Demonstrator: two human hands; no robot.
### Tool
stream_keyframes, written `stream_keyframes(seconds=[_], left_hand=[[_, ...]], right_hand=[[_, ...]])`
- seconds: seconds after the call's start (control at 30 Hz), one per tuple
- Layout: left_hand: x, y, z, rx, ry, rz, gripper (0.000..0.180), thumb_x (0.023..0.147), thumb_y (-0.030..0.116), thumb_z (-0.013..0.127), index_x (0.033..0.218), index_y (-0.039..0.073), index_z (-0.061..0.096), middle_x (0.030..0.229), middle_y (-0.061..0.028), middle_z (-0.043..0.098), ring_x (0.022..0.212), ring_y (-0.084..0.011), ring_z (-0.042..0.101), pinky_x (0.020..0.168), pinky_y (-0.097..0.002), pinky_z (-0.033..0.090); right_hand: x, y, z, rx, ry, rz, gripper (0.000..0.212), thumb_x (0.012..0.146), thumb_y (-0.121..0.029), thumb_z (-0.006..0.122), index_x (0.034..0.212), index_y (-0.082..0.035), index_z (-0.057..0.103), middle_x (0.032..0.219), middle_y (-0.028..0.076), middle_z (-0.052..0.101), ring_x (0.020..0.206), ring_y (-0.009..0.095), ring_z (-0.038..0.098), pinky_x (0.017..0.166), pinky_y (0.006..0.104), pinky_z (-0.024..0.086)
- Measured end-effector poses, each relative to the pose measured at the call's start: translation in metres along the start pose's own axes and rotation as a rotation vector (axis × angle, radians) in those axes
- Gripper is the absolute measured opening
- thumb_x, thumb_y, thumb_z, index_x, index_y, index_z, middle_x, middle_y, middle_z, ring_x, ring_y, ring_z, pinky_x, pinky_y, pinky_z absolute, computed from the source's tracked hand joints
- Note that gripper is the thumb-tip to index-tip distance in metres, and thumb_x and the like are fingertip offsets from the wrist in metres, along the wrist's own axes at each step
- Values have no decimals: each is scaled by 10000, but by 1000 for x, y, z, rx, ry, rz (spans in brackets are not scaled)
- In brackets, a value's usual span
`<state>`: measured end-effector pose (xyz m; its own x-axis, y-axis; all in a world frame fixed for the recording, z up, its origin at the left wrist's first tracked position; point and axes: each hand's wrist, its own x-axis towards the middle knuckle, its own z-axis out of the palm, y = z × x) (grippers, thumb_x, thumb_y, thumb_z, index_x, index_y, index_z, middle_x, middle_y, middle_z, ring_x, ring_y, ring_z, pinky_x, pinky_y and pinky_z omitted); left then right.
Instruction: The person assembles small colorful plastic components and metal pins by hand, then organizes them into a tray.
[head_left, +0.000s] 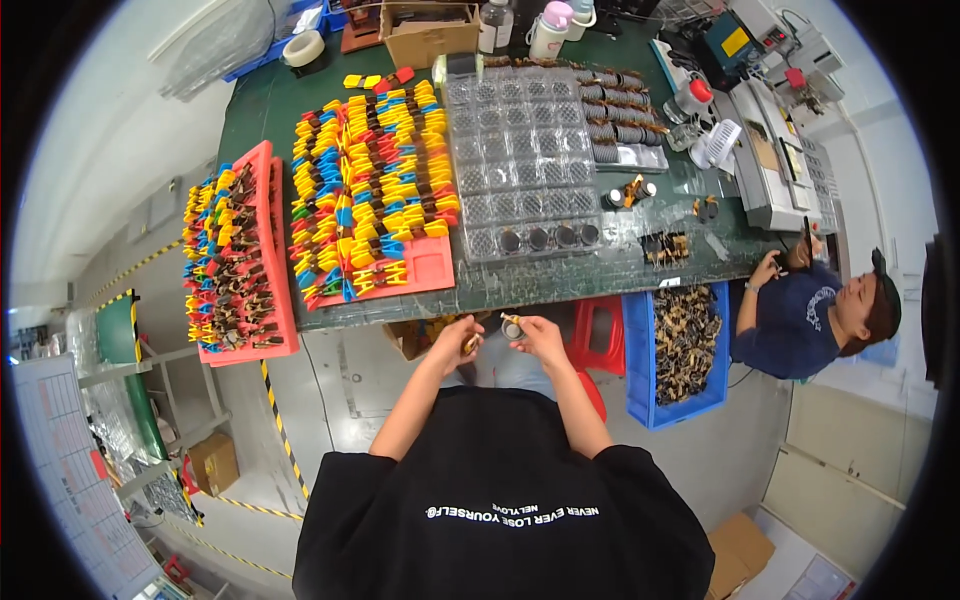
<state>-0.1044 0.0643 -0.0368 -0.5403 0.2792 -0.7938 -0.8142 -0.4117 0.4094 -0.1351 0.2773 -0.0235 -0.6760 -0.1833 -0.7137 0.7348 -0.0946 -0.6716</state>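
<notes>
Just off the table's front edge, both hands are raised over my lap. My right hand [540,340] pinches a small round grey part [513,330] with a pale rim and a short coppery piece at its top. My left hand [460,341] is closed, fingers bent round a small yellowish thing that is mostly hidden. Beyond the hands, a clear plastic tray [470,170] of square pockets lies on the table, with several dark round parts [538,238] in its nearest row. Left of it, a red foam board [432,262] carries rows of yellow, blue and red clips [375,190].
A second red board [268,230] of clips overhangs the green table's [500,292] left end. Right stand a blue bin [640,400] of small black-and-tan parts, a red stool [597,340] and a co-worker [815,310]. An open cardboard box [410,340] sits below the table edge.
</notes>
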Motion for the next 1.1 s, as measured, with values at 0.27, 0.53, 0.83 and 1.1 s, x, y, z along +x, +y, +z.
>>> stream_keyframes(seconds=[0.27, 0.53, 0.83, 1.1], left_hand=[[57, 77, 22, 382, 355, 835, 298, 786, -86, 514, 1066, 13, 527, 972, -105, 602, 886, -212, 612, 805, -315, 505], [62, 117, 55, 1402, 557, 1130, 319, 785, 15, 545, 1099, 68, 551, 1230, -116, 526, 1224, -306, 441, 1034, -484, 328], [22, 121, 44, 1228, 541, 1038, 277, 793, 74, 556, 1070, 73, 563, 1081, -103, 610, 1026, -299, 575, 879, -392, 467], [48, 131, 57, 1491, 795, 915, 310, 693, 291, 723, 945, 140, 623, 906, -27, 548, 932, -218, 547, 730, -378, 431]], right_hand=[[71, -102, -53, -248, 191, -472, 133, 870, -134, 616, 919, -10, 610, 776, 60, 633, 633, 137, 648, 541, 239, 506], [123, -200, -73, -849, 466, -1048, 176, 828, -127, 646, 960, -16, 612, 1023, 134, 574, 920, 266, 598, 802, 332, 482], [143, -183, -105, -1367, 321, -1128, 188, 851, -131, 583, 1024, -70, 619, 1200, 70, 559, 1207, 286, 459, 953, 399, 418], [120, -173, -80, -1154, 361, -1046, 214, 843, -80, 551, 1048, -54, 603, 1171, 114, 555, 1147, 322, 482, 966, 408, 400]])
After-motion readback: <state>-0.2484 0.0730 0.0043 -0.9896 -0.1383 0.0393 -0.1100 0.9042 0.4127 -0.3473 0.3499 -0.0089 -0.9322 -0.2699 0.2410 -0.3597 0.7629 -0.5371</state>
